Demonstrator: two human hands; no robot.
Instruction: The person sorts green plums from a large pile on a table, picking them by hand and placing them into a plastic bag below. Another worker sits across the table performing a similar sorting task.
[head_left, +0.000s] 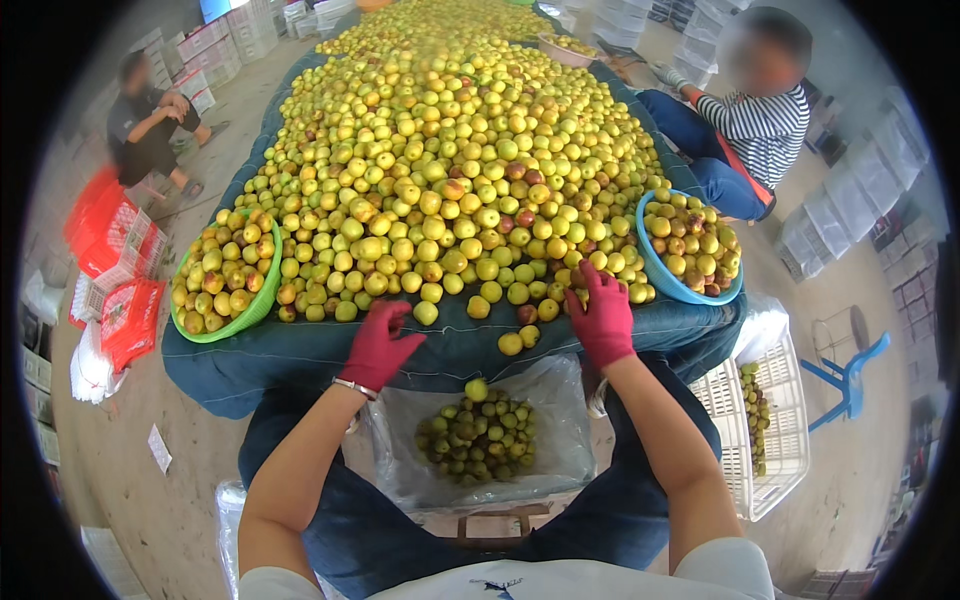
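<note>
A heap of small yellow-green fruits (450, 172), apparently fresh jujubes, some blotched red-brown, covers a table draped in dark blue-green cloth (300, 360). My left hand (379, 341), in a dark pink glove, hovers by the near edge with thumb and fingers apart and no fruit visible in it. Just right of its fingers lies a green fruit (425, 313). My right hand (602, 319), gloved alike, reaches to fruits at the heap's near right; its fingertips partly hide what they touch. Between my knees, a plastic-lined container (559, 457) holds darker fruits (480, 442). One pale green fruit (476, 390) shows at its far side.
A green basket (266, 300) and a blue basket (656, 277) of fruit flank the heap. White crates (780, 450) stand to my right near a blue stool (851, 382). One person (757, 127) sits right of the table, another (154, 120) at left beyond red bags (131, 315).
</note>
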